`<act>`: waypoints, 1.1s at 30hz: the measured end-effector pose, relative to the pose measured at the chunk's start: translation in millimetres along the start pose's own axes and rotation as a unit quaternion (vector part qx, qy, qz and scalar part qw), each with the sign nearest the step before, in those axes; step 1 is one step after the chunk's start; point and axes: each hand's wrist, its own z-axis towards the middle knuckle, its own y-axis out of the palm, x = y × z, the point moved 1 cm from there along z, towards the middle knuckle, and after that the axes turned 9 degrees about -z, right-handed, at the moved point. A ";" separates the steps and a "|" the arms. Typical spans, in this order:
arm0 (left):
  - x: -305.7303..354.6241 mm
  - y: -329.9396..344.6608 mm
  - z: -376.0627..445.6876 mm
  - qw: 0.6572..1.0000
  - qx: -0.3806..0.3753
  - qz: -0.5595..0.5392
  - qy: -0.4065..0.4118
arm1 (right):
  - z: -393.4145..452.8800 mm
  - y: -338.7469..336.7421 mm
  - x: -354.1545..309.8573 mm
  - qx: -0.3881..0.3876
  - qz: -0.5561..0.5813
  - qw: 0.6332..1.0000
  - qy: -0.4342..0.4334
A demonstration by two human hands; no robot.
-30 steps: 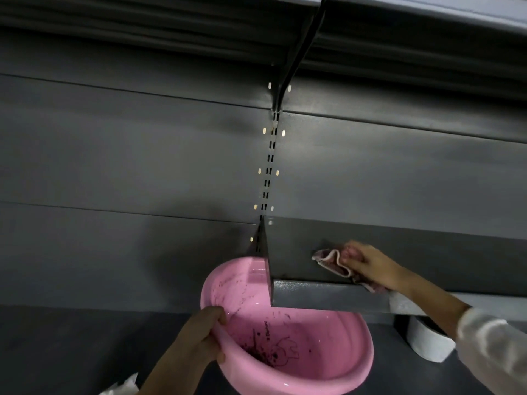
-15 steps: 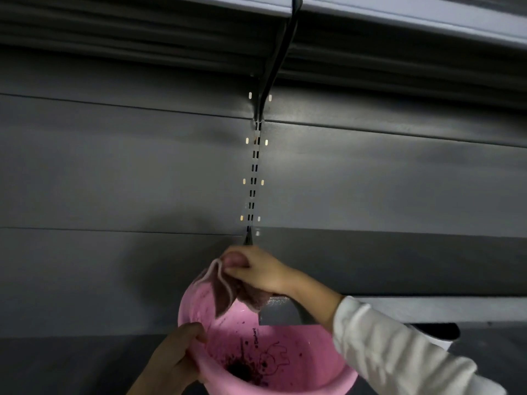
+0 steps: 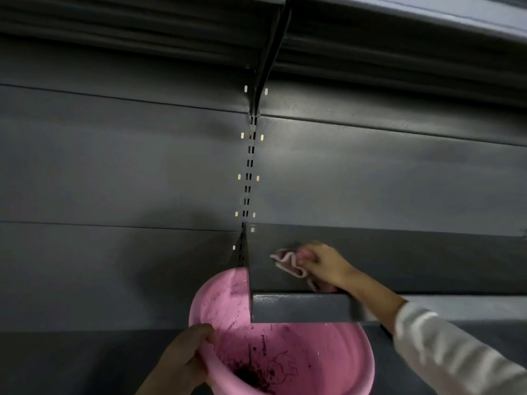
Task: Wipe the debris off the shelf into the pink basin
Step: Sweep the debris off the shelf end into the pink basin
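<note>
A dark grey metal shelf [image 3: 299,309] juts out at the lower middle, its left end over the pink basin [image 3: 336,363]. Dark debris [image 3: 251,374] lies in the basin's bottom. My left hand [image 3: 185,357] grips the basin's near-left rim and holds it under the shelf's end. My right hand [image 3: 322,263] rests on top of the shelf, shut on a crumpled pink cloth [image 3: 288,262], a little to the right of the shelf's left edge. I see no debris on the visible shelf surface.
A slotted upright [image 3: 248,172] runs up the grey back panel above the shelf's left end. Another shelf [image 3: 399,15] overhangs at the top on a bracket [image 3: 271,52]. A lower dark surface lies beneath the basin.
Half a second ago my right hand held the cloth over the basin's rim; it has moved right, back onto the shelf top. My left hand still holds the basin.
</note>
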 end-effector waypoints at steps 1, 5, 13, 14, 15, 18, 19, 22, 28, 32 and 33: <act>1.0 -2.4 -1.1 1.000 -0.001 -0.001 0.000 | 5.5 9.8 -18.5 -0.018 0.011 0.999 -0.031; 6.5 -3.3 -11.5 0.999 -0.013 -0.007 0.031 | 17.5 34.4 -74.7 -0.104 0.090 0.985 -0.107; 12.6 1.4 -16.8 0.999 -0.006 0.003 0.039 | 19.4 3.1 -37.8 -0.015 0.223 0.973 -0.061; 14.0 -2.0 -16.4 1.000 0.001 0.008 0.030 | 16.4 -11.4 -17.9 0.015 0.205 0.978 -0.037; 14.5 -4.6 -16.5 1.000 0.003 0.012 0.024 | 12.3 -25.9 5.2 0.046 0.166 0.985 -0.012; 14.1 -10.1 -18.8 1.000 0.003 0.013 0.010 | -2.1 -42.9 77.3 0.052 -0.060 0.995 0.057; 14.0 -10.2 -19.5 1.000 0.005 0.013 0.008 | -8.6 -40.4 90.1 0.016 -0.107 0.992 0.071; 14.1 -8.6 -20.4 1.000 0.010 0.009 0.008 | -21.6 -27.6 80.1 -0.051 -0.098 0.993 0.044; 13.0 -6.1 -22.0 1.000 -0.017 0.002 -0.012 | -8.9 -2.9 -29.7 -0.113 -0.022 0.980 -0.163; 9.9 -4.3 -22.4 0.999 0.028 0.038 -0.010 | 9.8 27.2 -104.0 -0.153 0.030 0.962 -0.226; 9.5 -5.6 -19.8 0.998 0.044 0.048 -0.010 | 12.6 32.5 -113.1 -0.162 0.026 0.960 -0.226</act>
